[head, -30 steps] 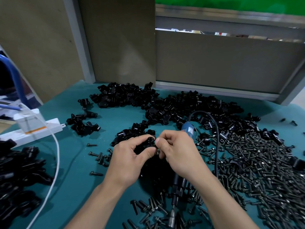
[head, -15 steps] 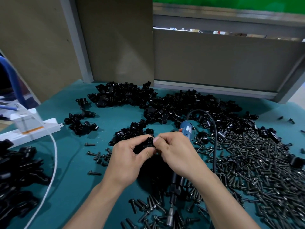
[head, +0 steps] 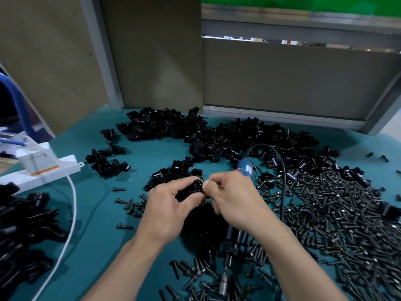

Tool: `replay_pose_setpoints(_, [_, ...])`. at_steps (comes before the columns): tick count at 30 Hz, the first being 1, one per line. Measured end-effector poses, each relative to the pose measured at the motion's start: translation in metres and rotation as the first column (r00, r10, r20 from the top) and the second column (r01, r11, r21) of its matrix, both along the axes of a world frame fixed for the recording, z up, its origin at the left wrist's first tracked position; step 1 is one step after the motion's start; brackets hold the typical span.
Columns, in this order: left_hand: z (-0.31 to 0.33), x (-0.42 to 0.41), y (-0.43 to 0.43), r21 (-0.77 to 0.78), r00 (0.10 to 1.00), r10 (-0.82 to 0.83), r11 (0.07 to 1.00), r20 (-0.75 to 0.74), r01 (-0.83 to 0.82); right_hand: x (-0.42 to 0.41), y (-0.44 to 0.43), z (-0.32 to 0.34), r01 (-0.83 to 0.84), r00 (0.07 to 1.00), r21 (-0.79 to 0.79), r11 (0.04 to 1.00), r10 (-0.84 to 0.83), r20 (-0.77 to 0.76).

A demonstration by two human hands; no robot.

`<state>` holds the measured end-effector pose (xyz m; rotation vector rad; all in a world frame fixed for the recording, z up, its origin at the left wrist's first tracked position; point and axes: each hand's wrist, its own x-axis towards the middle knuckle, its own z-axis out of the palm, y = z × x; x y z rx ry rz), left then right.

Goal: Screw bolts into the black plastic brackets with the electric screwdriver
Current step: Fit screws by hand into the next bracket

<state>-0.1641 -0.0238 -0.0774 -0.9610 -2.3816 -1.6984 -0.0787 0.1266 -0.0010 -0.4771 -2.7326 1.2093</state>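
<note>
Above the teal table point(head: 104, 235), our left hand point(head: 171, 205) grips a black plastic bracket point(head: 193, 188) with curled fingers; our right hand point(head: 235, 199) pinches its right end, fingers curled. The electric screwdriver point(head: 233, 235) runs beneath the right palm, loose bolts point(head: 336, 224) heaped to its right

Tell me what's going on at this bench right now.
A person works at a teal bench. The left hand grips a black plastic bracket; the thumb and forefinger of the right hand pinch at its side, probably starting a bolt, which is hidden. The electric screwdriver runs under the right palm, seemingly tucked in its lower fingers, its bit away from the bracket. Loose bolts lie to the right, spare brackets behind.
</note>
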Motion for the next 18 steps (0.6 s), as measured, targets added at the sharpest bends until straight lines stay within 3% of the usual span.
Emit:
replay_pose_setpoints(7, [-0.0002,-0.0031,-0.0022,-0.018,1.000,0.015,1.000,0.016,-0.015,-0.0003,-0.0003,-0.0006,-0.017,1.000,-0.138,0.990,0.014,-0.022])
replay_pose_setpoints(12, [0.0008,0.0001,-0.0002,-0.028,1.000,0.008,1.000,-0.002,-0.008,-0.0024,-0.0080,-0.0057,0.077,0.997,-0.047,0.996,-0.077,-0.018])
replay_pose_setpoints(18, [0.0016,0.0002,-0.0019,-0.059,0.999,0.037,0.998,0.010,-0.037,-0.0006,-0.0025,-0.0012,-0.005,1.000,-0.050,0.999,0.004,-0.027])
